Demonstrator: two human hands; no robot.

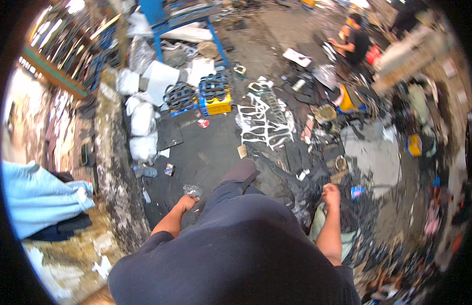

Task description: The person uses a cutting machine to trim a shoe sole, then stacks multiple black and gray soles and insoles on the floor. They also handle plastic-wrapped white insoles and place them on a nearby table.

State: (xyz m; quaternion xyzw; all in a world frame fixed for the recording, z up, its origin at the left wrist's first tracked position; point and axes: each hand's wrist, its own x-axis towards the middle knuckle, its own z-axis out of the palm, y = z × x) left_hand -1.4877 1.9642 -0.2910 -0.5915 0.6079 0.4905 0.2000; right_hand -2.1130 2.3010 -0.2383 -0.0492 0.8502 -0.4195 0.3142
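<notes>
My left hand (187,202) hangs beside my body at the left, slightly smeared by motion, and how far its fingers are curled is unclear. Just beyond it is a crumpled piece of clear plastic (192,190); whether they touch I cannot tell. On the other side, my right hand (331,195) is raised with its fingers curled in, and nothing shows in it. A pale green cloth (319,223) lies below that forearm. Ahead on the floor are white sandal-like strap pieces (266,122) and black strappy pieces (213,87) on a yellow box (215,104).
White sacks (143,122) line a low rough wall (114,152) at the left, near a light blue garment (43,198). A blue metal stand (187,30) stands beyond. Another person (350,43) sits at the far right. A grey sheet (373,157) and scattered scraps cover the right floor.
</notes>
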